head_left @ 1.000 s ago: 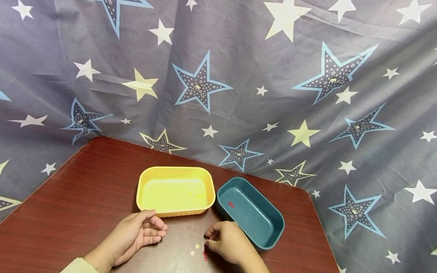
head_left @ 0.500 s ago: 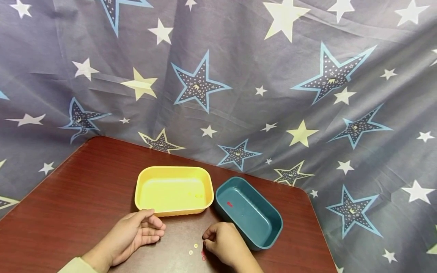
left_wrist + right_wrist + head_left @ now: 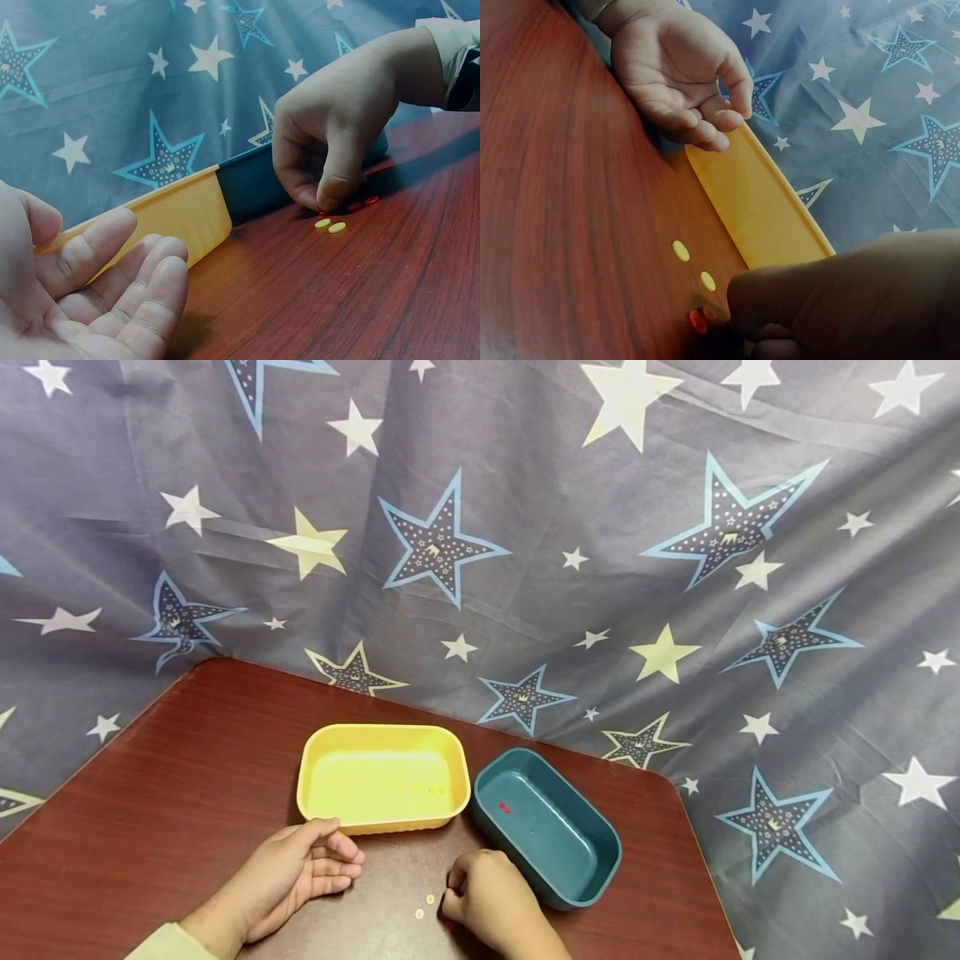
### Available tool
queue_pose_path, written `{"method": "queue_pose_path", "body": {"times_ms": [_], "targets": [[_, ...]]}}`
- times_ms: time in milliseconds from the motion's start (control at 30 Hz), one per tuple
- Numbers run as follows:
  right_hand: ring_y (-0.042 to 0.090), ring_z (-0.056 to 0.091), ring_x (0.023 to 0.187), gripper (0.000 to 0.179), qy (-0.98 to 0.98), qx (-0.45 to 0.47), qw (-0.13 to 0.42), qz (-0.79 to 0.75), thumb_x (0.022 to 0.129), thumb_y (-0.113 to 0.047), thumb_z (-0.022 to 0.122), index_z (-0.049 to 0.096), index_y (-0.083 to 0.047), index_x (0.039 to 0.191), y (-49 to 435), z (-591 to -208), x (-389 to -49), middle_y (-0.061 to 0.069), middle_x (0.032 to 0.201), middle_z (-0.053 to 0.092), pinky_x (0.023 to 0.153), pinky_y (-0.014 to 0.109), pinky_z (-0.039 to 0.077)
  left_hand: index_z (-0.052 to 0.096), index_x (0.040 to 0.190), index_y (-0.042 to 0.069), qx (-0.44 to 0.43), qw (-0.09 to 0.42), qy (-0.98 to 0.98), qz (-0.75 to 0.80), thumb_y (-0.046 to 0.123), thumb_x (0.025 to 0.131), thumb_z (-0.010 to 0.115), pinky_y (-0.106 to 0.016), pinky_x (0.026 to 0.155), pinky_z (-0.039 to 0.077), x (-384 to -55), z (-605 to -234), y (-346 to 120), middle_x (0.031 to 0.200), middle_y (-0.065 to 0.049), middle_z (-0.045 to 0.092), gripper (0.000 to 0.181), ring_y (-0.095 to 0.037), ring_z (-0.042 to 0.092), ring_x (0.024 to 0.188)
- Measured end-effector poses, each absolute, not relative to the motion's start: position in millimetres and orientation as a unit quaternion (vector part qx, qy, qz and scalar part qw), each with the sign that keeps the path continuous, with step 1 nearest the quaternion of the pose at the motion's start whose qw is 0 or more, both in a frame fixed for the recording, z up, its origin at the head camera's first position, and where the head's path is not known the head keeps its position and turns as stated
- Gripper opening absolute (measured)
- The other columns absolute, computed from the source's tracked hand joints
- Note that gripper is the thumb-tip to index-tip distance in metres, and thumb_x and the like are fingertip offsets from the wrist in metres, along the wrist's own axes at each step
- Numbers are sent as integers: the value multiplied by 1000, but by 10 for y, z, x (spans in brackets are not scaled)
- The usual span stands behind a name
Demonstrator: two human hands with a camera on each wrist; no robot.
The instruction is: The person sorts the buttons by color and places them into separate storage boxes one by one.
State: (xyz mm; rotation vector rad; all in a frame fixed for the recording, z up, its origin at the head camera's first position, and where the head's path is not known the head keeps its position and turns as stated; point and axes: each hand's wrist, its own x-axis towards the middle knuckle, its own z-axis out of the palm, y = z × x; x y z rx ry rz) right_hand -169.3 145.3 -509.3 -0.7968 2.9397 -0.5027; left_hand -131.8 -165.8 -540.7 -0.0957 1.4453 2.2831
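My right hand [image 3: 495, 897] is low over the table, thumb and forefinger pinching a small red button [image 3: 323, 213] at the wood. More red buttons [image 3: 372, 200] lie beside these fingertips, mostly hidden by the hand in the head view. Two pale yellow buttons [image 3: 424, 907] lie just left of it. My left hand [image 3: 300, 877] rests palm inward with loosely bent fingers and holds nothing; its thumb is at the front rim of the yellow bin [image 3: 382, 827]. To the right, the dark teal bin [image 3: 570, 827] stands at an angle, close to my right hand.
A few yellow buttons [image 3: 437, 791] lie inside the yellow bin, and red ones [image 3: 505, 808] inside the teal bin. Both bins stand on the reddish-brown table [image 3: 187, 760], nearly touching. Behind the table hangs a grey curtain [image 3: 540, 610] with stars.
My right hand has shifted slightly toward the front edge, and its fingers now cover most of the red buttons seen before. The left hand and both bins have stayed put.
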Motion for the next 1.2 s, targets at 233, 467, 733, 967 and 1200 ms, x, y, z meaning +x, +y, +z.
{"method": "queue_pose_path", "body": {"times_ms": [233, 467, 733, 967, 1200], "targets": [[2, 46, 63, 27, 955, -236, 50, -170, 68, -29, 83, 57, -30, 62, 1449, -5135, -1705, -19, 59, 49, 58, 20, 42, 69, 108, 4, -39, 224, 519, 824, 46, 109, 51, -40, 95, 63, -1329, -5386, -1649, 112, -13, 74, 46, -25, 74, 105], [-1, 44, 59, 27, 950, -247, 55, -185, 68, -25, 81, 55, -30, 61, 1451, -5149, -1726, -20, 58, 48, 54, 18, 38, 69, 109, 3, -40, 223, 520, 824, 45, 109, 50, -40, 95, 63, -1324, -5393, -1657, 112, -13, 73, 46, -25, 73, 105], [-4, 43, 56, 22, 934, -284, 58, -208, 68, -15, 78, 59, -25, 68, 1462, -5139, -1712, -23, 57, 45, 52, 15, 37, 69, 108, 4, -37, 223, 517, 826, 45, 110, 50, -40, 95, 63, -1329, -5408, -1659, 112, -13, 74, 45, -25, 74, 105], [-12, 48, 58, 16, 919, -317, 58, -228, 74, -12, 78, 72, -26, 76, 1503, -5098, -1720, -26, 62, 54, 56, 7, 41, 69, 108, 4, -35, 222, 517, 826, 44, 110, 50, -40, 95, 63, -1328, -5395, -1661, 112, -13, 74, 45, -26, 73, 105], [-14, 51, 62, 16, 912, -326, 62, -242, 78, -12, 77, 74, -27, 76, 1557, -5053, -1737, -27, 65, 59, 60, 5, 44, 70, 107, 4, -35, 222, 517, 826, 44, 110, 50, -41, 96, 62, -1331, -5391, -1661, 111, -13, 74, 45, -27, 73, 106]]}}
